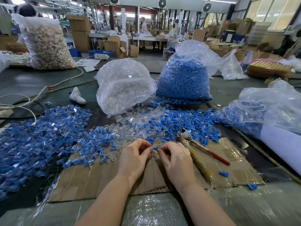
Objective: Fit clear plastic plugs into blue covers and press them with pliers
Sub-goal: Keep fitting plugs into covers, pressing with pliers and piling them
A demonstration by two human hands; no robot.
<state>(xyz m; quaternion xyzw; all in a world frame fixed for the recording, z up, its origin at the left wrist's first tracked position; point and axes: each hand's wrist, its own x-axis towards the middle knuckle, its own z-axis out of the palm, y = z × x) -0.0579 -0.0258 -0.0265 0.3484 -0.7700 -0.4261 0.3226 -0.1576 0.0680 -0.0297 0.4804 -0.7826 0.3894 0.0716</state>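
My left hand (136, 154) and my right hand (175, 156) meet over the cardboard sheet (104, 180), fingers curled. Between their fingertips sits a small blue cover (156, 148); my right hand pinches it. What my left fingertips pinch is hidden, possibly a clear plug. Loose clear plugs (136, 123) and blue covers (182, 123) lie heaped just beyond the hands. The pliers (192, 141), with one red and one wrapped handle, lie on the cardboard right of my right hand. A wide pile of assembled blue-and-clear pieces (35, 136) spreads to the left.
A bag of clear plugs (123, 85) and a bag of blue covers (184, 79) stand behind the heap. Another bag of blue parts (263, 111) lies at right beside a white roll (283, 144). Cables (24, 101) and a white shoe (76, 96) lie at left.
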